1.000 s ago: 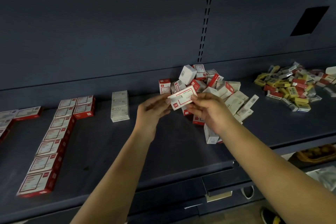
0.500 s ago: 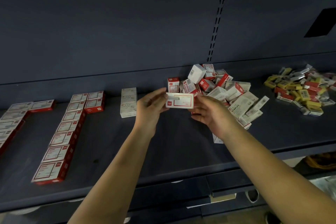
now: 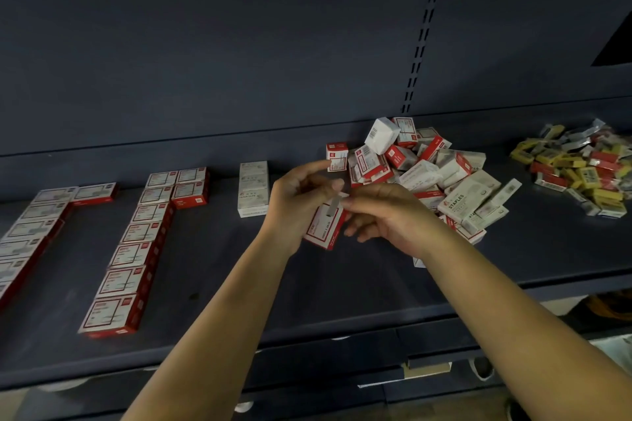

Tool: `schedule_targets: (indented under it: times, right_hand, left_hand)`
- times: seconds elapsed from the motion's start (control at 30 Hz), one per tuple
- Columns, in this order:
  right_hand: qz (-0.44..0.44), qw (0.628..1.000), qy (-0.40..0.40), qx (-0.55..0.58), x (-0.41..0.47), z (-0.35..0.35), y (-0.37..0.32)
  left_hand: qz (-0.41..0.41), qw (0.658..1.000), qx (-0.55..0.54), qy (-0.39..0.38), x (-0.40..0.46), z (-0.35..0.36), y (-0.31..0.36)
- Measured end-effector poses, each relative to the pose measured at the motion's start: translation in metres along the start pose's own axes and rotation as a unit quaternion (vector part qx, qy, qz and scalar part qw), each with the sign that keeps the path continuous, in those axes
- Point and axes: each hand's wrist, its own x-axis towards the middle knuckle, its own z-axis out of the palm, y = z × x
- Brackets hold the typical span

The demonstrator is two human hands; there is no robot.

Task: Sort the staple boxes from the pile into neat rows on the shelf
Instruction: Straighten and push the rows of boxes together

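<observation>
staple box (image 3: pixel 324 227): red-white, gripped in left hand (image 3: pixel 297 201) fingers; right hand (image 3: pixel 386 215) fingers pinch its grey strip (image 3: pixel 333 206); pile (image 3: pixel 424 167) just beyond, on shelf (image 3: pixel 239 284).

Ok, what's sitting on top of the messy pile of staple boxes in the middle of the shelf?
A white box with a barcode sits tilted at the peak of the pile, a red-and-white box beside it. What lies underneath, inside the heap, is covered.
</observation>
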Motion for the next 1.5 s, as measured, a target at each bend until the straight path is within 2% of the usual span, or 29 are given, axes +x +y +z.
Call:
schedule_targets:
  times: [0.13, 0.27, 0.4, 0.57, 0.67, 0.73, 0.77, 0.8, 0.83, 0.87, 0.9, 1.03, 1.1, 1.2, 1.3, 1.4, 1.5]
  right_hand:
    - [0.006, 0.999, 0.028, 0.014, 0.003, 0.012, 0.004]
    - [0.008, 0.988, 0.071, 0.134, 0.013, 0.022, 0.006]
    - [0.023, 0.975, 0.054, 0.215, 0.024, 0.041, 0.009]
    - [0.037, 0.974, 0.028, 0.222, 0.037, 0.080, 0.013]
    - [0.013, 0.992, 0.029, 0.120, 0.044, 0.110, 0.013]
    - [-0.060, 0.996, 0.065, -0.017, 0.050, 0.134, 0.013]
    - [-0.132, 0.979, 0.092, -0.129, 0.053, 0.145, 0.012]
    - [-0.225, 0.931, 0.106, -0.268, 0.057, 0.156, 0.011]
    - [-0.304, 0.862, 0.093, -0.394, 0.062, 0.168, 0.012]
    - [-0.349, 0.803, 0.069, -0.479, 0.068, 0.180, 0.012]
    - [-0.352, 0.775, 0.042, -0.523, 0.073, 0.194, 0.011]
    - [-0.324, 0.753, 0.005, -0.572, 0.093, 0.247, 0.010]
    - [-0.314, 0.763, -0.020, -0.565, 0.103, 0.273, 0.008]
    - [-0.273, 0.791, -0.049, -0.546, 0.121, 0.310, 0.010]
    - [-0.238, 0.789, -0.058, -0.564, 0.143, 0.342, 0.018]
    - [-0.203, 0.790, -0.055, -0.576, 0.167, 0.364, 0.027]
    - [-0.182, 0.793, -0.045, -0.580, 0.187, 0.380, 0.033]
  left_hand:
    - [-0.032, 0.999, -0.008, 0.011, -0.005, -0.009, -0.006]
    - [-0.093, 0.984, -0.148, 0.025, -0.018, -0.029, -0.011]
    - [-0.099, 0.970, -0.214, 0.055, -0.028, -0.053, -0.016]
    - [-0.085, 0.960, -0.237, 0.122, -0.039, -0.091, -0.009]
    - [-0.084, 0.958, -0.231, 0.151, -0.046, -0.122, -0.004]
    - [-0.090, 0.953, -0.230, 0.173, -0.050, -0.145, -0.001]
    - [-0.091, 0.954, -0.224, 0.178, -0.053, -0.158, 0.000]
    - [-0.091, 0.956, -0.214, 0.177, -0.055, -0.170, 0.002]
    - [-0.090, 0.960, -0.203, 0.174, -0.058, -0.183, 0.003]
    - [-0.088, 0.962, -0.194, 0.170, -0.061, -0.196, 0.003]
    - [-0.085, 0.964, -0.188, 0.168, -0.063, -0.208, 0.004]
    - [-0.074, 0.972, -0.165, 0.153, -0.074, -0.256, 0.008]
    - [-0.073, 0.974, -0.147, 0.154, -0.078, -0.284, 0.007]
    - [-0.072, 0.979, -0.060, 0.183, -0.077, -0.329, 0.003]
    - [-0.028, 0.968, 0.121, 0.217, -0.070, -0.377, -0.005]
    - [0.016, 0.907, 0.369, 0.203, -0.063, -0.416, -0.010]
    - [0.025, 0.851, 0.504, 0.142, -0.055, -0.441, -0.018]
